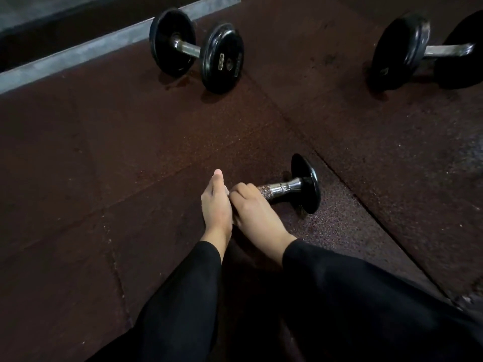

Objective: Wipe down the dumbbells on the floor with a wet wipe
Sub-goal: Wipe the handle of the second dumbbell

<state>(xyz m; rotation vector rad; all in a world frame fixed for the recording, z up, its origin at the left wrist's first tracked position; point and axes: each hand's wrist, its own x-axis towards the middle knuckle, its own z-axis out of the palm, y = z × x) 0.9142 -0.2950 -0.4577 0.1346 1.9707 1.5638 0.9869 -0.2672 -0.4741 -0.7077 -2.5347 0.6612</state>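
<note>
A small dumbbell with a chrome handle and black plates lies on the floor at centre. My right hand grips its handle, fingers curled round the knurled part. My left hand stands edge-on against the dumbbell's left end with its fingers straight, and it hides that plate. A sliver of the white wet wipe shows between the two hands; which hand has it cannot be told. A larger black dumbbell lies at the upper left, and another large one lies at the upper right.
The floor is dark reddish rubber matting with seams running diagonally. A grey ledge runs along the upper left behind the far dumbbell. My black sleeves fill the lower middle and right.
</note>
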